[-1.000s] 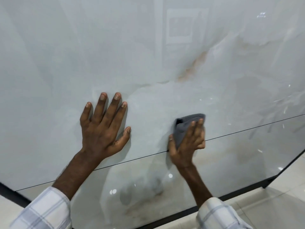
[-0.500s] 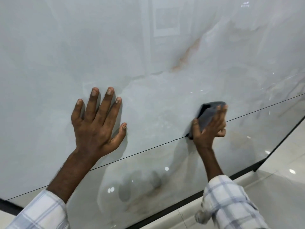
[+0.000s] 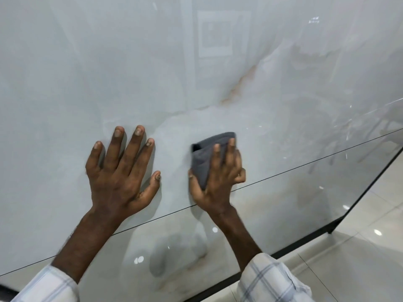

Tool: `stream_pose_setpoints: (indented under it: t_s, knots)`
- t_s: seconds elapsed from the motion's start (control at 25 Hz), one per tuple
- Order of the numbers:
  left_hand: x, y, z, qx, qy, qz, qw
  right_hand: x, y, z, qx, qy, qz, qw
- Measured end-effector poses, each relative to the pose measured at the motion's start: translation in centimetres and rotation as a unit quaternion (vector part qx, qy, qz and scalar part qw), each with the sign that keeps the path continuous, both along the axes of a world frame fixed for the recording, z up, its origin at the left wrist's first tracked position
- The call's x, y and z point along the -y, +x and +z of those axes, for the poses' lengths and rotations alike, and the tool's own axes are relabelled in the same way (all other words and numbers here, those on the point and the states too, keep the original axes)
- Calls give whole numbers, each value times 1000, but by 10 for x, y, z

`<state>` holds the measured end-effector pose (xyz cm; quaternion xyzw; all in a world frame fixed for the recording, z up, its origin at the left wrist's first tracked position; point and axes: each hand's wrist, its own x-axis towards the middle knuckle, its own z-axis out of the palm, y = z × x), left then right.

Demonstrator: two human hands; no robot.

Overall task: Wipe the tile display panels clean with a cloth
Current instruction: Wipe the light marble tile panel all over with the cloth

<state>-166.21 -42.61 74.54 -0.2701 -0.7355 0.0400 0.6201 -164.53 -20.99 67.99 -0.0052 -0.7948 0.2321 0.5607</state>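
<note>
no readable text anywhere on the tile panel (image 3: 91, 68).

The left hand (image 3: 122, 171) lies flat on the pale glossy panel (image 3: 87, 73), fingers spread; just beside it the right hand (image 3: 220, 182) presses a folded grey cloth (image 3: 205, 158) to the panel, thumb round its edge; a thin dark seam (image 3: 305, 165) runs under the right palm; shiny floor (image 3: 359, 269) lies at right.

Wide bare panel (image 3: 91, 68) lies open above my cloth (image 3: 204, 159) and off to its right — room to sweep. On the left, my left hand (image 3: 122, 173), flat on the panel, bars the way, only a narrow gap between. Lower right, the black frame (image 3: 294, 249) ends the surface.
</note>
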Motion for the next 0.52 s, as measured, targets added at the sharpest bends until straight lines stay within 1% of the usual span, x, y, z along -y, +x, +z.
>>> stream_pose_setpoints:
  t_s: [0.04, 0.08, 0.16, 0.24, 0.36, 0.4, 0.44, 0.48, 0.52]
  knots:
    - [0, 0, 0, 3, -1, 0, 1000, -3, -1, 10, -13, 70, 18, 997]
    - [-1, 1, 0, 7, 0, -2, 1000, -9, -2, 24, -30, 111, 29, 993]
    - [-2, 2, 3, 14, 4, -3, 1000, -26, -2, 63, -58, 129, -6, 990]
    - [-1, 6, 7, 26, -2, -8, 1000, -45, -4, 116, -66, 87, -61, 992]
    - [3, 13, 9, 65, 1, -53, 996, -43, -9, 180, -90, -40, -80, 992]
    - [3, 17, 12, 81, 15, -76, 994, -33, -7, 184, -91, -36, -83, 992]
    - [4, 20, 19, 89, 29, -94, 991, -23, -7, 178, -89, 13, -78, 993]
    - [5, 23, 29, 84, 40, -102, 990, -13, -6, 164, -83, 104, -57, 989]
    - [6, 25, 44, 68, 45, -98, 992, -9, -5, 147, -88, 216, -32, 972]
